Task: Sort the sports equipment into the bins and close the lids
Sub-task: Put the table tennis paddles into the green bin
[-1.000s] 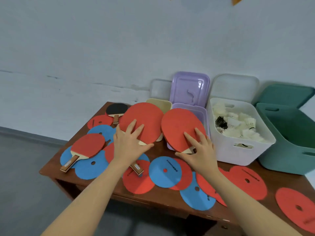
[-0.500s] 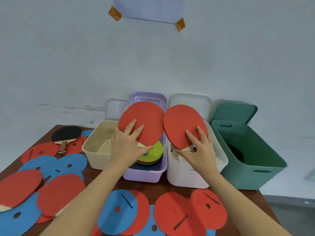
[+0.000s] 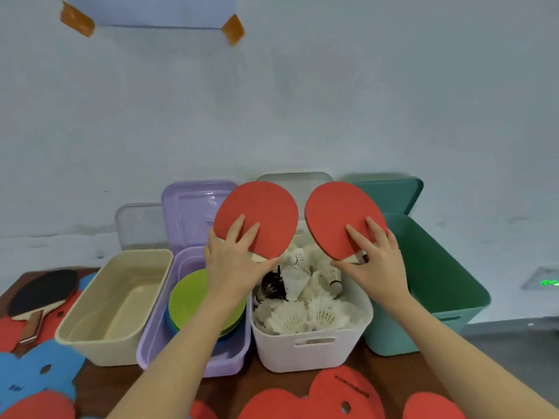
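Red-faced table tennis paddles, two, held up above the bins: left hand [image 3: 234, 264] grips left red paddle [image 3: 257, 217] at its neck, over purple plastic bin [image 3: 154, 343] and white plastic bin [image 3: 308, 355] of white feather shuttlecocks [image 3: 302, 309]. Right hand [image 3: 375, 267] grips right red paddle [image 3: 340, 216] between white bin and green plastic bin [image 3: 438, 285]. Beige plastic bin [image 3: 99, 334] at far left. Black-faced paddle [image 3: 39, 290] lies on brown wooden desk [image 3: 112, 382].

Pale blue-grey wall [image 3: 332, 101] filling the upper frame, taped paper sheet [image 3: 151, 10] upper left, brown wooden table [image 3: 272, 385] below, grey floor [image 3: 514, 358] lower right
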A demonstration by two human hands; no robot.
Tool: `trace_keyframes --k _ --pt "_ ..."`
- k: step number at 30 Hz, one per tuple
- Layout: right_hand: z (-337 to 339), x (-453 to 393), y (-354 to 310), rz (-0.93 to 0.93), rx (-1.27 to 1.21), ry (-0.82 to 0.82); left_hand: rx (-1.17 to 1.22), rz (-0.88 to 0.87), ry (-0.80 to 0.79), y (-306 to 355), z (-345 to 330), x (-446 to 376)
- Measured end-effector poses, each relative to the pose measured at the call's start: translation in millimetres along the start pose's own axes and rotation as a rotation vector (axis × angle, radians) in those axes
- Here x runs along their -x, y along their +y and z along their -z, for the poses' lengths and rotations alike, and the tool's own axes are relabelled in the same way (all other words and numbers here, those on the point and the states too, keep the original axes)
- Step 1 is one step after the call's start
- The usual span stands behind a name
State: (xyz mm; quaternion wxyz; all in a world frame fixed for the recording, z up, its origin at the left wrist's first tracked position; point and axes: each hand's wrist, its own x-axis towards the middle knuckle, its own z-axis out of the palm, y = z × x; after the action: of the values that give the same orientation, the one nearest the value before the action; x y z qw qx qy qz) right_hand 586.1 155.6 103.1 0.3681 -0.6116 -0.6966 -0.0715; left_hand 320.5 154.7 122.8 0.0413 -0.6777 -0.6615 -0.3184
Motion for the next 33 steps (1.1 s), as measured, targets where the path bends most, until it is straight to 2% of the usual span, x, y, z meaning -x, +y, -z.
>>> trace_keyframes --k 4,9,14,17,19,22,25,29,33 --pt "5.4 -17.3 60.2 0.005 0.082 -0.036 0.006 0.022 0.000 30.3 -24.6 -12.5" --pt "5.1 -36.1 142.7 -0.081 0.173 -0.211 0.021 0.019 0.004 94.1 -65.0 -27.6" --pt "-13.2 -31.1 195.1 -0.143 0.238 -0.528 0.036 0.038 -0.061 149.3 -98.1 -32.8" --pt "-22.1 -25.6 210.5 -0.064 0.265 -0.664 0.035 0.062 -0.147 175.2 -112.9 -34.8" --pt "-22.9 -24.9 214.0 -0.029 0.236 -0.628 0.040 0.063 -0.166 192.2 -120.0 -36.4" --pt "-11.7 -29.9 215.6 -0.118 -0.017 -0.349 0.041 0.079 -0.217 216.4 -132.1 -39.1" --pt "5.1 -39.5 217.4 -0.083 -0.141 -0.158 0.076 0.105 -0.289 239.7 -149.7 -39.8" --pt "14.0 -43.6 225.1 -0.030 -0.094 -0.172 0.121 0.124 -0.352 266.2 -180.8 -31.9" --pt "5.9 -37.3 235.4 -0.052 0.023 -0.326 0.107 0.170 -0.458 275.0 -208.9 -19.1"
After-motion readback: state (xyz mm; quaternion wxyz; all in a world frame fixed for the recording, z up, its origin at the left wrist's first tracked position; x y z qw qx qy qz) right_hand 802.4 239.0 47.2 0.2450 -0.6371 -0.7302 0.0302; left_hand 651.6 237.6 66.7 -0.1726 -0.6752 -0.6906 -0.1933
